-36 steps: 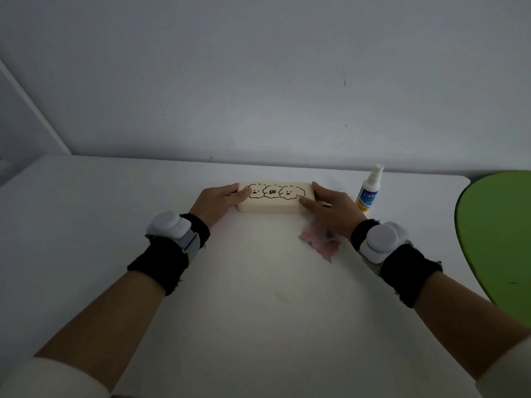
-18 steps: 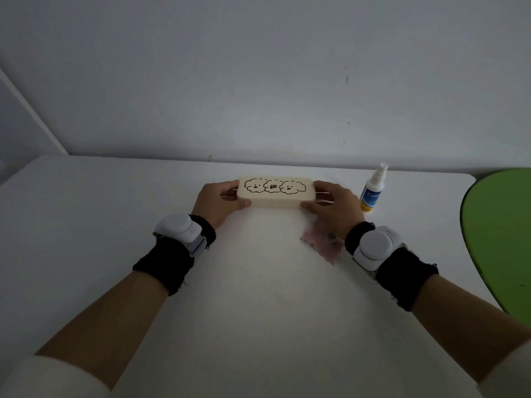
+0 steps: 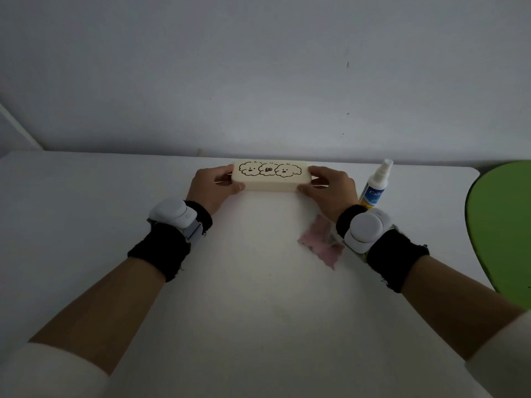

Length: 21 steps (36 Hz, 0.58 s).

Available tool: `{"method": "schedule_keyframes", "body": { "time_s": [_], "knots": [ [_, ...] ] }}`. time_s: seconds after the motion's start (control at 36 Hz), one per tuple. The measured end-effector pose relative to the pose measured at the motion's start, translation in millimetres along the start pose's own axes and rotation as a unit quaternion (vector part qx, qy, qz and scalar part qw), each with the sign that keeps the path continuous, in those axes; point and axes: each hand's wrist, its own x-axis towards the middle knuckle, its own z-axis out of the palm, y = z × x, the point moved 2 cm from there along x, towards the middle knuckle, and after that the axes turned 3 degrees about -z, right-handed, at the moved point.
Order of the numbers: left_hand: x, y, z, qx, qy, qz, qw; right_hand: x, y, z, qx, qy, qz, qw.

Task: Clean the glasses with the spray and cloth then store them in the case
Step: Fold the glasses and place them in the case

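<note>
Head view, 1 of 1.

- Item 1: case (image 3: pixel 270 179). Cream, oblong, closed, w/ three fluffy cartoon dogs drawn on the top face. Sits centre-far on the surface (image 3: pixel 86 211), long side running left-right, top face tipped toward the camera. Resting on or raised off the surface: cannot tell. Contents not visible.
- Item 2: left hand (image 3: pixel 211 188). Grasps the case's left end, thumb on the near edge, fingers curled round the far side.
- Item 3: right hand (image 3: pixel 330 191). Grasps the case's right end the same way, thumb near, fingers far.
- Item 4: spray bottle (image 3: pixel 375 186). White w/ blue-yellow label, upright, nozzle on. Just right of the right hand, not touching the case.
- Item 5: cloth (image 3: pixel 321 242). Pink, crumpled flat on the surface, near side of the right hand, partly under the right wrist.
- Item 6: wrist units, one per arm (left (image 3: pixel 172 212), right (image 3: pixel 366 229)). Pale grey pods strapped over black bands.
- Item 7: green rounded panel (image 3: pixel 502 225). Far right edge of frame, beside the surface.
- Backdrop: plain grey wall (image 3: pixel 258 67).
</note>
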Motion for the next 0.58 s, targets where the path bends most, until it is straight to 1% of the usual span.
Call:
{"method": "schedule_keyframes", "body": {
  "time_s": [0.22,0.58],
  "knots": [
    [9.6,2.3,-0.1,0.004,-0.016,0.018,1.000,9.0,-0.8,3.2,-0.011,0.003,0.008,1.000],
    [11.7,2.8,3.4,0.003,-0.013,0.034,0.999,10.2,-4.9,4.6,-0.026,-0.006,0.008,1.000]
  ]
}}
